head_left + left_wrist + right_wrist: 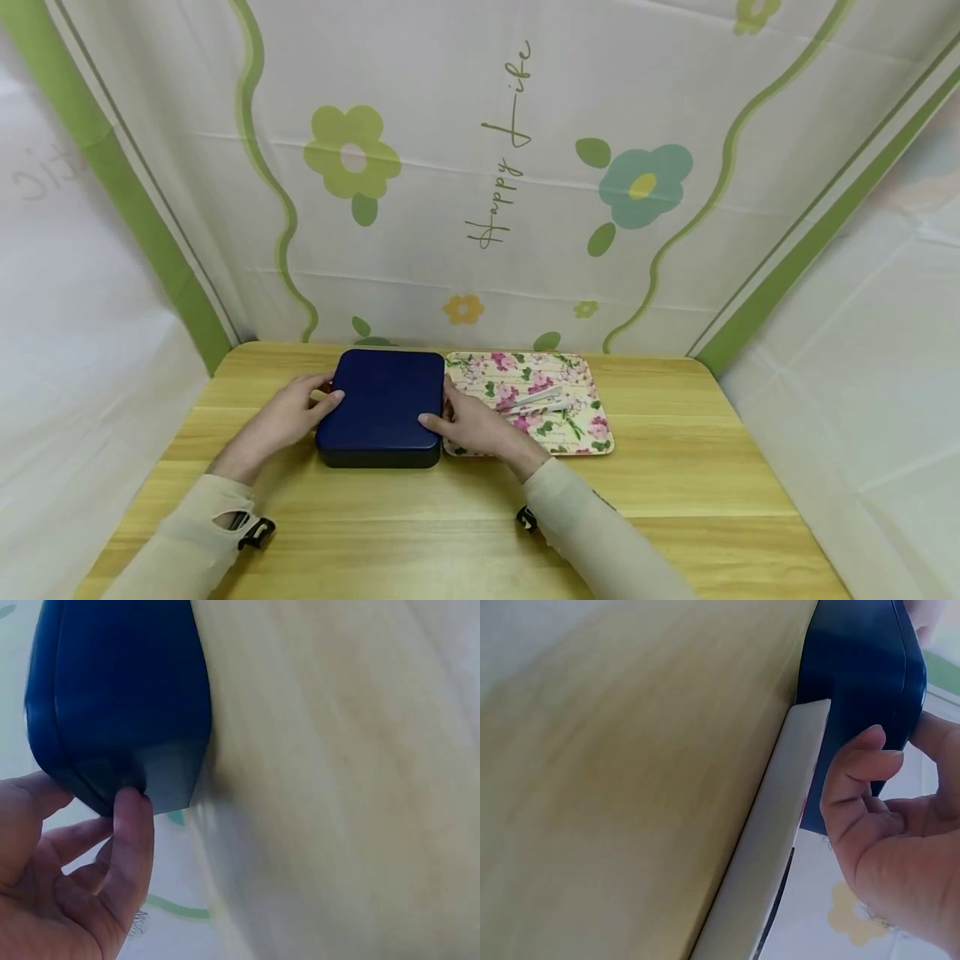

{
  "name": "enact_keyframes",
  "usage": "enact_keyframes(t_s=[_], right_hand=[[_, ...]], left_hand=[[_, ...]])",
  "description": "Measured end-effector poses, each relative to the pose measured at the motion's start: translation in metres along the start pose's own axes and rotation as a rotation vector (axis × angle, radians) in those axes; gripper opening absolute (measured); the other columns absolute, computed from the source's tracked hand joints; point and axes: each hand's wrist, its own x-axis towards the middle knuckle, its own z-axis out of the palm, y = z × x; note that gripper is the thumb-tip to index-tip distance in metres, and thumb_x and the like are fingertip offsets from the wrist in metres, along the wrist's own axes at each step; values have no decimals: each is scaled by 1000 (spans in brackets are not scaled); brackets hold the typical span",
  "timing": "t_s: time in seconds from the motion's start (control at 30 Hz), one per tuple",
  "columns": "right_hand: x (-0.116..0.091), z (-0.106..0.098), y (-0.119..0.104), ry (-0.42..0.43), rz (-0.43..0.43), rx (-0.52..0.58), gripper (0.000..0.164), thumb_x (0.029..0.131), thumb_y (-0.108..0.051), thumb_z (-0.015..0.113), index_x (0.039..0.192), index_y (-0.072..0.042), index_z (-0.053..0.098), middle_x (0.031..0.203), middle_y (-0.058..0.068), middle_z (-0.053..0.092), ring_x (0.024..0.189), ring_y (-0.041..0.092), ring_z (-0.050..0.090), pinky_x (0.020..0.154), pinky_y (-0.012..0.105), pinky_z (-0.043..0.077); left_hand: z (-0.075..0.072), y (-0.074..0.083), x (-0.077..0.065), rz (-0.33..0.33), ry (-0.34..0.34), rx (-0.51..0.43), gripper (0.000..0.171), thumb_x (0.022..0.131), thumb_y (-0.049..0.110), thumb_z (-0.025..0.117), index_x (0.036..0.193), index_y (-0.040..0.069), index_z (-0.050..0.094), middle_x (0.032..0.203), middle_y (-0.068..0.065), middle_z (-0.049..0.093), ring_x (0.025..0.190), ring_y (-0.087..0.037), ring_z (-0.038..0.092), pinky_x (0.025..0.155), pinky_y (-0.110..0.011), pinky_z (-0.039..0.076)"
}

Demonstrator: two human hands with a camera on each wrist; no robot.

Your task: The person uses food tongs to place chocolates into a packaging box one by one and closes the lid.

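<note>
A dark blue lidded box (386, 400) lies flat near the back edge of the table. My left hand (292, 417) holds its left side, thumb on the edge of the lid; in the left wrist view, fingertips (131, 814) press the box's side wall. On the opposite side my right hand (480, 423) grips the box, with the thumb over the lid's edge. Bent fingers (859, 761) touch that side in the right wrist view. A small patch of red and yellow shows beside the left thumb, mostly hidden by the hand.
A floral tray (588, 367) stands right against the box's right side, partly under my right hand and wrist. Slim white utensils (536, 400) lie on it. Behind the wooden table (420, 533) hangs a flower-printed curtain (435, 208), with more white cloth at both sides.
</note>
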Motion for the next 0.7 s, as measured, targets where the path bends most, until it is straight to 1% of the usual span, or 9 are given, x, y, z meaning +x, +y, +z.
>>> enact_keyframes(t_s=[0.17,0.27,0.33,0.4,0.43,0.5,0.57,0.63,0.7], right_hand=[[0,-9,-7,-50,13,-32,101,104,-55,60,170,-17,-7,84,11,67,51,20,49,50,34,46],[4,-20,-14,-21,-4,-159,104,99,-57,67,171,-19,1,139,18,65,106,26,71,83,42,60],[9,-28,-19,7,-29,-261,105,97,-59,69,172,-21,6,171,13,36,149,28,50,112,47,52],[15,-34,-21,20,-34,-349,104,95,-63,69,171,-23,10,181,2,5,166,28,19,129,49,36],[17,-36,-22,19,-36,-380,102,95,-64,68,171,-25,11,181,-2,3,166,26,20,130,49,35],[21,-40,-23,-2,-23,-419,101,95,-67,65,171,-25,12,180,-7,5,153,23,47,121,45,46],[23,-43,-23,-18,-1,-422,102,93,-69,66,170,-28,13,177,-7,25,117,20,72,98,41,58],[25,-44,-23,-29,8,-420,104,91,-71,67,170,-30,14,175,-8,30,74,18,72,72,37,57],[25,-45,-22,-28,-5,-428,104,90,-72,68,170,-31,16,174,-7,34,54,17,61,60,34,52]], left_hand=[[-7,1,6,18,-85,15,67,111,35,56,157,-12,39,148,-37,54,119,-46,68,89,-47,63],[-16,4,13,58,-117,29,69,110,30,59,161,-9,32,158,-36,44,126,-50,65,97,-54,61],[-20,7,18,91,-105,82,72,108,30,61,164,-3,29,164,-33,39,132,-51,61,104,-60,56],[-21,11,23,120,-89,161,75,107,33,63,165,1,29,166,-30,38,139,-51,55,110,-63,50],[-21,12,25,129,-83,199,75,107,35,63,166,3,30,166,-28,39,143,-50,52,113,-64,48],[-20,14,28,132,-81,265,77,106,42,63,165,3,33,165,-26,42,147,-49,47,117,-66,43],[-20,16,29,126,-90,295,77,106,44,64,164,2,34,166,-26,41,148,-49,45,118,-65,42],[-20,16,29,108,-93,300,77,105,44,64,164,3,35,167,-24,40,148,-49,46,117,-65,43],[-21,16,29,98,-99,309,78,104,46,65,163,5,36,166,-23,41,143,-48,52,112,-65,47]])
